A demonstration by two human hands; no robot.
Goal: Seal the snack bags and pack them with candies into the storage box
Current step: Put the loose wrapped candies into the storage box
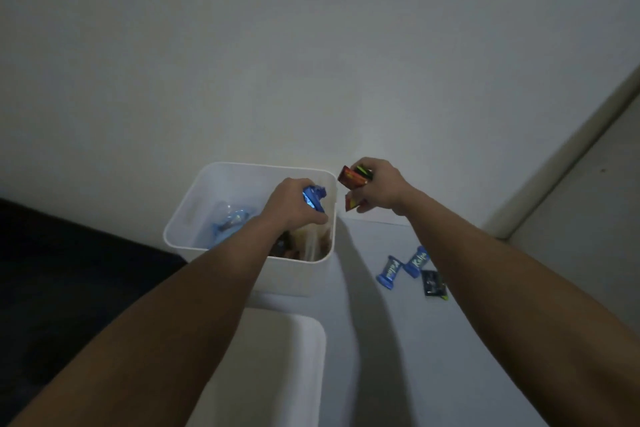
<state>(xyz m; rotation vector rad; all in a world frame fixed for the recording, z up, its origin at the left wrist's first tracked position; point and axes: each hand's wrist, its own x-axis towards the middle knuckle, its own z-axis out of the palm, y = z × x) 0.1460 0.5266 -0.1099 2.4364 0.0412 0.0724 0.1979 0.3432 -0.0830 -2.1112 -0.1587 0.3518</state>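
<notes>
My left hand (294, 204) is over the storage box (194, 236), my right hand (375, 185) just right of it. Three candies (412, 270) lie on the table (433, 357), right of the box.

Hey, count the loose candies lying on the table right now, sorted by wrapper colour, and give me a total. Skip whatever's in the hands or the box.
Blue wrappers: 2, blue candy and second blue candy
Dark wrappers: 1, dark candy, partly hidden behind the right forearm
Total: 3 showing on the table
</notes>
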